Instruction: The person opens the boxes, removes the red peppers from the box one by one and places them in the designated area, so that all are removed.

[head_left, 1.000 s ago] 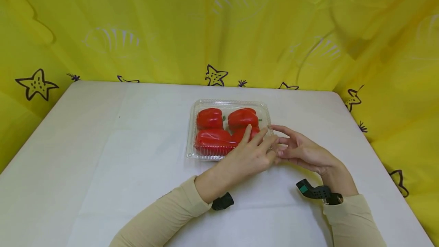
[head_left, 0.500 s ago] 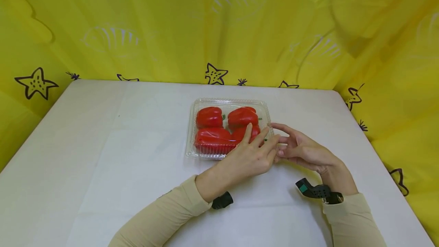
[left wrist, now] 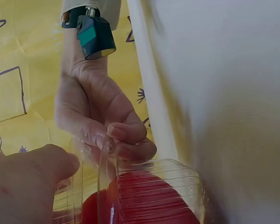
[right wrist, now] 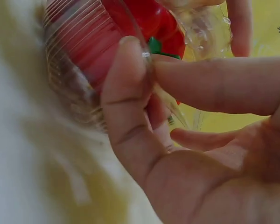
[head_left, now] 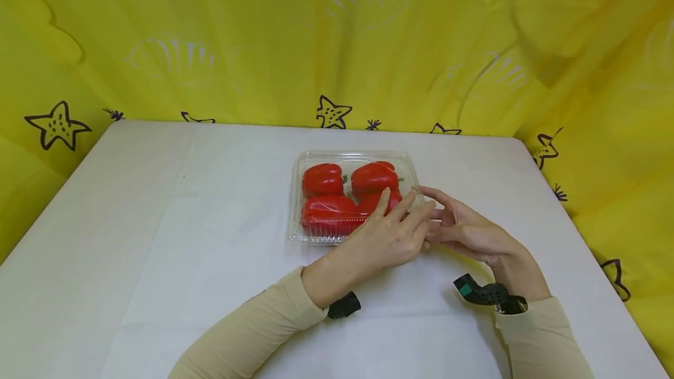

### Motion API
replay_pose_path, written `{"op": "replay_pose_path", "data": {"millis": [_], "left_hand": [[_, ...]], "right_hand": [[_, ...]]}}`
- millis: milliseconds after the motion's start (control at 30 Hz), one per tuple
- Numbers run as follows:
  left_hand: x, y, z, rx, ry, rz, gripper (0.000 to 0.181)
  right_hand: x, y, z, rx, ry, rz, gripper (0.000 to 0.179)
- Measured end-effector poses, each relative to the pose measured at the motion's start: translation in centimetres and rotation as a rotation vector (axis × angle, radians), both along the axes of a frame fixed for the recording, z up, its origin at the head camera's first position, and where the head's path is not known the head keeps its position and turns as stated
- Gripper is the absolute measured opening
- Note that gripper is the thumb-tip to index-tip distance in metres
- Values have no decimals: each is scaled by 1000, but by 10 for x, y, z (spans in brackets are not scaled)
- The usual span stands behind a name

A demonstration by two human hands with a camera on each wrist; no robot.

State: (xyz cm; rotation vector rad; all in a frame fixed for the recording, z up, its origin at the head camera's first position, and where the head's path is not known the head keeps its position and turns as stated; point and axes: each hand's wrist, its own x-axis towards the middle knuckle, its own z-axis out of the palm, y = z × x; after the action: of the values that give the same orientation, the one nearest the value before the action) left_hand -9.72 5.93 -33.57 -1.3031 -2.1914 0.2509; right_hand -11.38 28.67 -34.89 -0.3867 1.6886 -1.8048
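A clear plastic clamshell box (head_left: 296, 209) lies on the table with several red bell peppers (head_left: 322, 180) inside. Its ribbed side shows close up in the left wrist view. My left hand (head_left: 381, 241) rests across the lid's near right corner, its fingers spread and mostly straight; its thumb (left wrist: 60, 163) lies by the lid's edge. At the box's right side, my right hand (head_left: 466, 230) pinches the rim between thumb and a bent finger (right wrist: 126, 88). A pepper's green stem (right wrist: 154, 45) shows through the plastic. My left hand hides part of the front right pepper.
A white cloth covers the table (head_left: 221, 285). Yellow patterned fabric (head_left: 263, 45) hangs behind it and along both sides. Each wrist wears a black strap mount, such as the right wrist mount (head_left: 481, 291).
My left hand's fingers have crept slightly right along the lid's edge. My right hand keeps its place at the rim, and the box has barely moved.
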Motion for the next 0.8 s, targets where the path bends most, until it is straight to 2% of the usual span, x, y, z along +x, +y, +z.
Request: {"op": "replay_pose_path", "data": {"millis": [200,333,467,567,700,800], "left_hand": [[1,0,1,35,-89,-8,28],[-1,-4,3,94,-163,-21,29],[-6,-10,6,168,-291,-81,39],[-11,-16,9,208,-370,-132,50],[-14,-23,13,209,-379,-133,56],[-15,-27,15,175,-397,-93,59]], "right_hand": [[1,1,4,101,44,-7,76],[3,0,6,241,145,-29,73],[4,-1,10,403,238,-72,70],[5,-2,14,482,263,-100,71],[5,-3,19,511,305,-130,77],[6,-4,21,530,353,-148,81]]}}
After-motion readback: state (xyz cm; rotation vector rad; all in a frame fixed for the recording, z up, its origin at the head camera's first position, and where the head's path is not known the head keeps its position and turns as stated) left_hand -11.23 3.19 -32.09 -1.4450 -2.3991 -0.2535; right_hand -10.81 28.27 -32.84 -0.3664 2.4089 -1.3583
